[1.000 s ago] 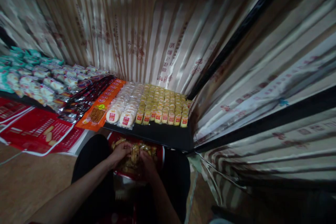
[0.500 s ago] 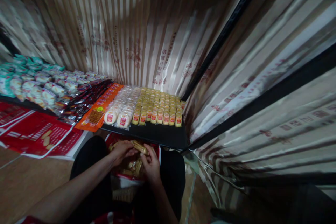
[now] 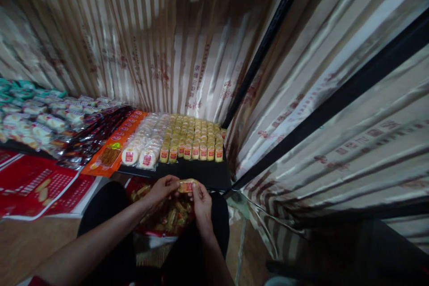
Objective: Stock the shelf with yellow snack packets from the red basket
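Note:
A small gold-wrapped snack packet [image 3: 187, 186] with an orange-red label lies lengthwise between my two hands. Its left end is pinched in the fingers of my left hand [image 3: 165, 189], and my right hand [image 3: 200, 196] grips the right end. Below them, between my knees, an opened red bag [image 3: 166, 233] holds many more gold packets [image 3: 174, 219]. Just beyond my hands, rows of similar yellow packets [image 3: 192, 138] stand on a black shelf [image 3: 187, 170], labels facing me.
Left of the yellow rows are clear packs of round white crackers [image 3: 139, 152], an orange snack bag [image 3: 107, 152], dark packets [image 3: 83, 143] and white-and-green packets [image 3: 36, 120]. Red printed bags [image 3: 36, 187] lie at the left. Striped curtain [image 3: 150, 31] and a black frame bar [image 3: 261, 67] close off the back and right.
Both hands have lifted a little above the red bag and turned the packet so its label shows. The camera view has shifted slightly to the right.

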Demonstrator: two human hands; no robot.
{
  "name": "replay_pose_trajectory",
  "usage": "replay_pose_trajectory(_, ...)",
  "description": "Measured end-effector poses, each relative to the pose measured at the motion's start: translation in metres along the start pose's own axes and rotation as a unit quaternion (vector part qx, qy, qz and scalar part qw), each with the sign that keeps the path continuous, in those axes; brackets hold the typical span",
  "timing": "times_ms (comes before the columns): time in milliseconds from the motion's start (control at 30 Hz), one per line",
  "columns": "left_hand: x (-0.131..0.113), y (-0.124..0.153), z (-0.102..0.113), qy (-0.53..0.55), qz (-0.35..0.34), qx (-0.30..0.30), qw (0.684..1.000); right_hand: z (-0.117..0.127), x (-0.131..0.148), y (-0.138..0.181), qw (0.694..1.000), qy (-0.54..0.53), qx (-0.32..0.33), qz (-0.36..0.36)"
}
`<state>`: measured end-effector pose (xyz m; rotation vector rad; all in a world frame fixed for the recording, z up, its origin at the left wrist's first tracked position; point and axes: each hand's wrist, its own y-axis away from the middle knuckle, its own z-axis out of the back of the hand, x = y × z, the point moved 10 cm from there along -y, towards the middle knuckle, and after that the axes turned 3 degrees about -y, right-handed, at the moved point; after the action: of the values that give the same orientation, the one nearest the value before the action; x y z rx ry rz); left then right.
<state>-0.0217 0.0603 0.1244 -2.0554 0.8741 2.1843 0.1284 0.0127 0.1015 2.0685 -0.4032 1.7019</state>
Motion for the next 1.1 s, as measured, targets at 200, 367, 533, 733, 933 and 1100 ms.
replay_pose_trajectory(200, -0.008, -0.014, -0.007, -0.035, -0.024, 0.003, 0.999, 0.002, 0.000, -0.013, 1.000, -0.020, -0.001, 0.001)
replay_pose_trajectory(367, -0.009, -0.023, -0.017, -0.022, -0.037, -0.021, 0.999, 0.001, -0.007, -0.016, 1.000, -0.028, -0.008, 0.006)
replay_pose_trajectory(533, -0.020, -0.032, -0.018, -0.082, -0.041, -0.076, 0.993, 0.001, 0.002, -0.021, 1.000, 0.011, -0.017, 0.023)
replay_pose_trajectory(733, -0.060, -0.047, -0.018, -0.153, -0.071, -0.066, 0.983, 0.036, 0.057, -0.046, 0.966, 0.145, -0.139, 0.164)
replay_pose_trajectory(933, -0.094, -0.076, -0.042, -0.178, -0.114, 0.007, 0.977, 0.056, 0.081, -0.098, 0.930, 0.211, -0.218, 0.206)
replay_pose_trajectory(1100, -0.130, -0.113, -0.052, -0.200, -0.152, -0.028, 0.968, 0.065, 0.072, -0.135, 0.928, 0.222, -0.230, 0.192)
